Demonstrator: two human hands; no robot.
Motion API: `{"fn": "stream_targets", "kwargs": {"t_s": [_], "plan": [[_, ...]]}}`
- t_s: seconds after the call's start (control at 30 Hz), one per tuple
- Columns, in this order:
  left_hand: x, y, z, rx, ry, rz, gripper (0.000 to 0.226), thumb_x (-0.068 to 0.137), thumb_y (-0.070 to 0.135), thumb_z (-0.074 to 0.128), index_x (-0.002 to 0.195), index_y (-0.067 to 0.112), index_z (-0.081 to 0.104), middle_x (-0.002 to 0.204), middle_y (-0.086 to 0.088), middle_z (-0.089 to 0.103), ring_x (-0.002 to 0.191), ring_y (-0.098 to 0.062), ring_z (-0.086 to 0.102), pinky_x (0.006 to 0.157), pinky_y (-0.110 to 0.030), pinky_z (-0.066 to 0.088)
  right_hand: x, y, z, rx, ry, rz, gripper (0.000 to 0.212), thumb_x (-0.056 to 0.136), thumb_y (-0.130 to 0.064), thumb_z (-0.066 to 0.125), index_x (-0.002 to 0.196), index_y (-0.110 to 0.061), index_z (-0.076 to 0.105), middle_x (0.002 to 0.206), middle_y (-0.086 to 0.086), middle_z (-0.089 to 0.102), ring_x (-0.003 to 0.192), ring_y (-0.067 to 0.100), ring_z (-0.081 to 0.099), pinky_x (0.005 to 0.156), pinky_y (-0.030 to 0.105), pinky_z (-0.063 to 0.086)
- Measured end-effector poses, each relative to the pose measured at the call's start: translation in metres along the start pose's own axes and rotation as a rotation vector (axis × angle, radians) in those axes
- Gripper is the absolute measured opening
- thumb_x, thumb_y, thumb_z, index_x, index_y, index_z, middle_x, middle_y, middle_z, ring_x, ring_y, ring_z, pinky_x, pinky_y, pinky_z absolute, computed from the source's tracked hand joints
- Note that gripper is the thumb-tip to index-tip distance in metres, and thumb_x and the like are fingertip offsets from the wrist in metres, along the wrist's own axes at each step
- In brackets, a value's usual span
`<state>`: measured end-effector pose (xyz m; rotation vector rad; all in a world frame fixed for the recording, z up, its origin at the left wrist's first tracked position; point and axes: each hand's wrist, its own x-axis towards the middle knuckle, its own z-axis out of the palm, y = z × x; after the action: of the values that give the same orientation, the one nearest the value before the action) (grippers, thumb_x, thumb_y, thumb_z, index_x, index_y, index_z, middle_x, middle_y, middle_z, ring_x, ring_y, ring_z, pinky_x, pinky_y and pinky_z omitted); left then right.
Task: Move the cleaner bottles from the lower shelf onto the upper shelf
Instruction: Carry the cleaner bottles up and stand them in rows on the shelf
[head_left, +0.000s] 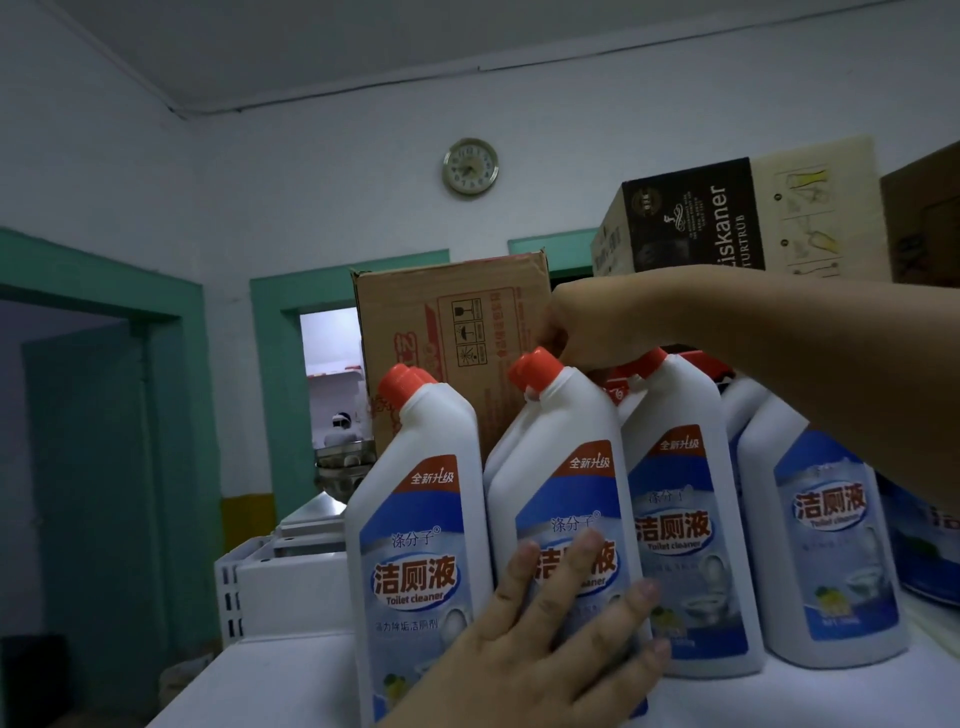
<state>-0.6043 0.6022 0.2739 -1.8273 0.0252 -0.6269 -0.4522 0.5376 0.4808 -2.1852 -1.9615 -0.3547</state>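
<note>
Head view: nearest, the left hand (561, 623) lies flat, fingers straight and spread, pressed against the label of the middle cleaner bottle (571, 415) and clasping nothing. That bottle stands upright on the white shelf (270, 675), close among the other cleaner bottles (415, 467). Further back, the right hand (576, 322) reaches over from the right, its fingers curled down at the bottle's orange cap (535, 369); whether they clasp it I cannot tell. Behind stands a cardboard box (457, 332).
</note>
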Motion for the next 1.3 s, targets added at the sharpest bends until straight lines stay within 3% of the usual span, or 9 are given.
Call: {"fn": "stream_targets", "kwargs": {"t_s": [0.17,0.27,0.4,0.53,0.63,0.73,0.9,1.1,1.3], "plan": [[0.006,-0.001,-0.007,-0.093,0.011,-0.014,0.043,0.088,0.039,0.046,0.131,0.034,0.045,0.143,0.005,0.046,0.133,-0.037,0.033,0.099,-0.054,0.032,-0.021,0.008,0.005,0.083,0.168,-0.029,0.029,0.091,-0.042,0.049,0.106,-0.024,0.066,0.09,-0.005,0.067,0.079,0.009,0.063,0.076,0.023,0.052],[0.009,0.0,-0.009,-0.156,-0.043,-0.026,0.074,0.064,0.052,0.076,0.129,0.034,0.046,0.144,0.005,0.043,0.136,-0.039,0.03,0.098,-0.054,0.029,-0.052,0.02,0.014,0.102,0.351,-0.02,0.034,0.09,-0.039,0.051,0.117,-0.02,0.062,0.102,-0.006,0.064,0.085,0.007,0.058,0.069,0.013,0.045],[0.004,-0.002,-0.024,-0.272,-0.071,-0.096,0.076,0.066,0.048,0.076,0.133,0.033,0.043,0.149,0.003,0.036,0.141,-0.034,0.017,0.106,-0.05,0.018,-0.091,0.028,0.056,0.079,0.661,-0.016,0.04,0.081,-0.04,0.052,0.114,-0.019,0.06,0.116,-0.003,0.057,0.1,0.011,0.05,0.078,0.021,0.041],[-0.016,-0.022,-0.049,-0.526,0.237,-0.315,0.057,0.082,0.041,0.059,0.133,0.028,0.039,0.155,0.007,0.024,0.146,-0.019,0.009,0.12,-0.039,0.009,-0.119,0.004,0.097,-0.007,0.916,-0.219,0.039,0.081,-0.04,0.05,0.108,-0.014,0.059,0.125,0.012,0.056,0.116,0.026,0.05,0.089,0.036,0.041],[-0.034,-0.047,-0.062,-0.867,0.29,-0.812,0.092,0.068,0.043,0.076,0.14,0.047,0.018,0.152,0.031,-0.004,0.143,0.002,0.004,0.117,-0.022,0.014,-0.128,-0.016,0.129,-0.159,0.851,-0.356,0.046,0.078,-0.048,0.048,0.119,-0.027,0.048,0.142,0.006,0.036,0.134,0.026,0.031,0.102,0.05,0.032],[-0.045,-0.04,-0.061,-1.417,0.099,-1.325,0.124,0.057,0.025,0.085,0.129,0.066,-0.007,0.145,0.034,0.011,0.125,0.006,0.026,0.101,-0.024,0.036,-0.122,-0.019,0.157,-0.447,0.67,-0.386,0.066,0.075,-0.064,0.039,0.134,-0.037,0.039,0.156,0.008,0.018,0.142,0.033,0.015,0.108,0.059,0.022],[-0.048,-0.021,-0.03,-1.832,0.013,-1.368,0.122,0.063,-0.005,0.078,0.114,0.072,-0.002,0.115,0.037,0.043,0.101,0.004,0.057,0.068,-0.015,0.055,-0.113,-0.004,0.18,-0.618,0.575,-0.428,0.067,0.074,-0.065,0.039,0.136,-0.039,0.042,0.153,0.012,0.024,0.14,0.038,0.014,0.11,0.056,0.028],[-0.048,-0.025,-0.019,-1.889,-0.105,-1.454,0.112,0.057,0.008,0.084,0.141,0.042,0.019,0.124,0.01,0.054,0.113,-0.018,0.054,0.094,-0.041,0.05,-0.107,-0.001,0.184,-0.612,0.586,-0.419,0.065,0.076,-0.064,0.049,0.136,-0.039,0.042,0.156,0.01,0.021,0.14,0.037,0.02,0.096,0.053,0.034],[-0.051,-0.035,-0.012,-2.098,-0.023,-1.583,0.09,0.03,0.031,0.084,0.113,0.03,0.051,0.108,-0.007,0.069,0.105,-0.033,0.061,0.096,-0.057,0.046,-0.105,-0.004,0.185,-0.607,0.617,-0.396,0.058,0.082,-0.055,0.032,0.135,-0.038,0.043,0.155,0.009,0.023,0.139,0.038,0.02,0.103,0.057,0.031]]}}
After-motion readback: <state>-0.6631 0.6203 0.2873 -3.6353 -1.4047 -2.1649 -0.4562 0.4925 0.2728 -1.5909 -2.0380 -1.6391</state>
